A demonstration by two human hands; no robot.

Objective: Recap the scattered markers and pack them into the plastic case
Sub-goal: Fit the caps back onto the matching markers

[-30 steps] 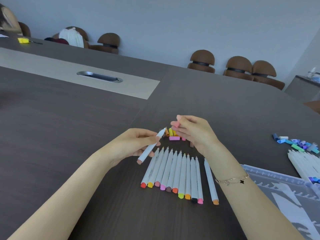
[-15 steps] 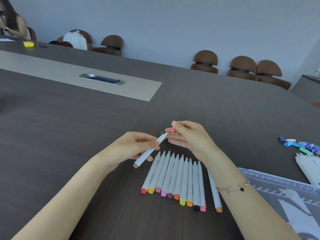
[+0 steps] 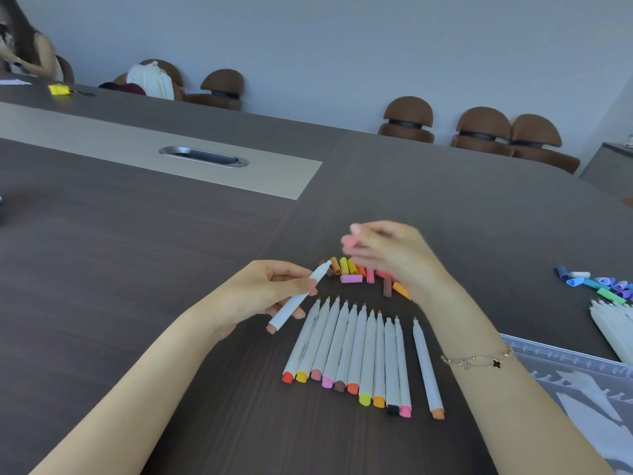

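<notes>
Above the dark wood-grain counter (image 3: 137,269), the left hand (image 3: 260,296) pinches an uncapped white marker (image 3: 298,299) between thumb and fingers, tilted with its bare tip pointing up and right and its pinkish-brown end down by the palm. Just right of that tip, the right hand (image 3: 394,255) hovers motion-blurred, its fingertips closed on a pink cap (image 3: 351,240); cap and marker are apart. A thin bracelet (image 3: 479,359) with a dark clover charm circles the right wrist.

Beneath the right hand lies a loose cluster of warm-coloured caps (image 3: 352,272) in yellow, orange, pink and brown. Nearer the person, a row of uncapped white markers (image 3: 356,354) lies side by side on the counter, tips pointing away, coloured ends toward the body; one more marker (image 3: 426,368) with an orange end lies slightly apart on the right of the row.

At the lower right, the translucent plastic case (image 3: 582,382) lies flat, partly cut off by the frame edge. Beyond it, at the right edge, sit a heap of blue, green and purple caps (image 3: 596,284) and another bundle of white markers (image 3: 613,330).
</notes>
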